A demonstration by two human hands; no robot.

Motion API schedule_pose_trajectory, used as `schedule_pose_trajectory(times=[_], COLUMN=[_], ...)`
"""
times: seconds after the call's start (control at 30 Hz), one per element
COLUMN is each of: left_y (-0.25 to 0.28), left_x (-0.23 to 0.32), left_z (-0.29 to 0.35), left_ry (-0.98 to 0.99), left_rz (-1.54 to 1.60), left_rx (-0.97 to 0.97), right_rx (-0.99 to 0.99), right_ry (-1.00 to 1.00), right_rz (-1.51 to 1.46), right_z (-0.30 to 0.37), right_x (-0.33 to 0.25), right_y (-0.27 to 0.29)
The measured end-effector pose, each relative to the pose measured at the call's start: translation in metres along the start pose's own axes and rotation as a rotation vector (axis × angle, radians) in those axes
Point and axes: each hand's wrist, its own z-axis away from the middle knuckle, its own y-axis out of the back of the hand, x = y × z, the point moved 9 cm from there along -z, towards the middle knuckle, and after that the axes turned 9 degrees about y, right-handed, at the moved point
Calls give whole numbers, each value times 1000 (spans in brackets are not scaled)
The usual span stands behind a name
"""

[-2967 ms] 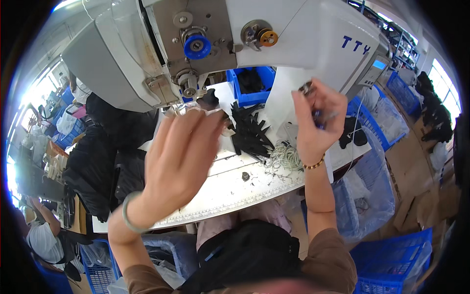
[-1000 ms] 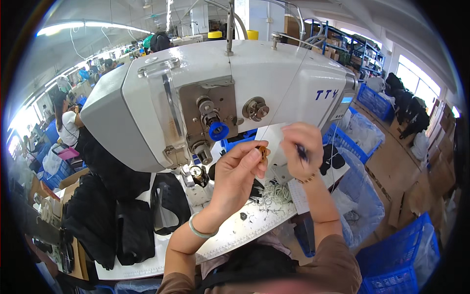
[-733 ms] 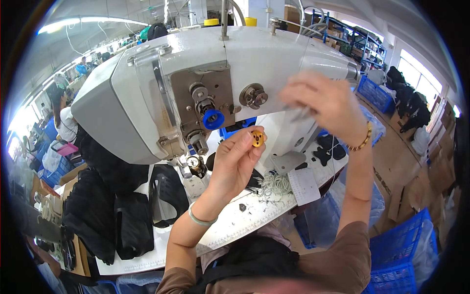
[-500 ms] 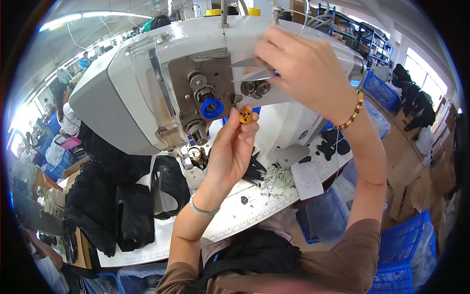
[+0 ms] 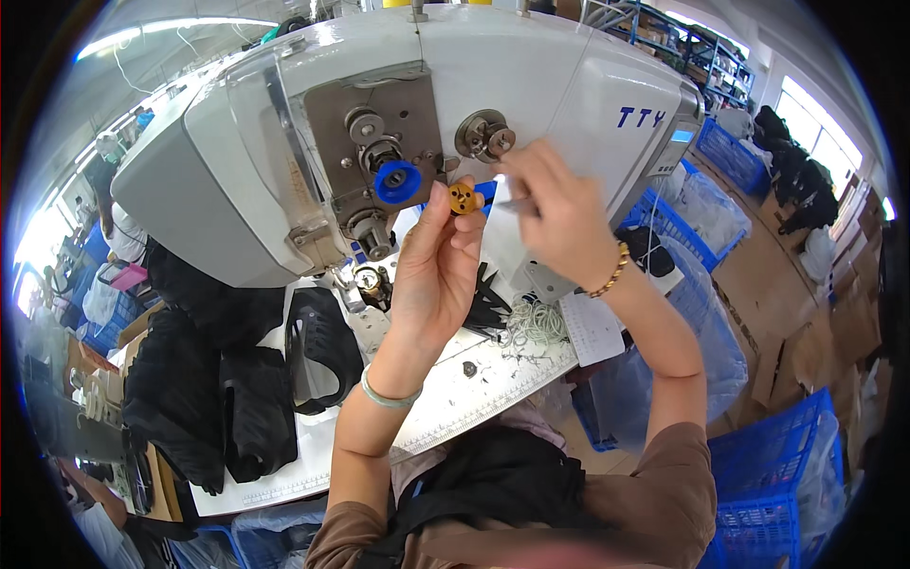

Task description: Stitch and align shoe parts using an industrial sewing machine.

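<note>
My left hand (image 5: 438,275) is raised before the white sewing machine (image 5: 550,85), palm turned up. Its thumb and fingers pinch a small round gold bobbin case (image 5: 462,199) with holes in its face. Just right of it, my right hand (image 5: 569,213) is closed around metal thread snips (image 5: 516,205). Their blades are mostly hidden and blurred, close beside the bobbin case. Left of the bobbin case, a blue tension dial (image 5: 397,181) juts from the machine's metal plate. Below it, the hook area (image 5: 368,278) shows near the needle.
A black shoe upper (image 5: 323,346) lies on the white table (image 5: 445,417), with a heap of black pieces (image 5: 171,398) to its left. Tangled pale thread (image 5: 533,324) and black strips lie right of my left forearm. Blue crates (image 5: 768,484) stand on the floor at right.
My right hand has come down from high on the machine toward the bobbin case, bringing the snips along. My left hand still grips the bobbin case. The view has shifted slightly.
</note>
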Motion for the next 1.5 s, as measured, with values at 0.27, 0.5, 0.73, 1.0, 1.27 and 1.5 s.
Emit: schedule_pose_trajectory(times=[0.27, 0.5, 0.73, 1.0, 1.27, 1.5], left_y=[-1, 11, 4, -1, 8, -7], left_x=[2, 2, 3, 6, 9, -14], left_z=[-5, -6, 0, 1, -1, -13], left_ry=[-1, -5, -29, -36, -28, 8], left_rz=[-58, -123, -115, -83, -83, -101], left_rx=[-44, 7, -21, -74, -82, -116], right_rx=[-62, -191, -154, -150, -240, -5], right_ry=[19, -477, 80, -53, -428, -50], right_rz=[-56, -537, 72, -16, -426, -54], right_z=[-2, -39, -21, -22, -34, -14], right_x=[4, 25, -10, -23, 12, 36], right_y=[-6, 9, 8, -5, -4, 29])
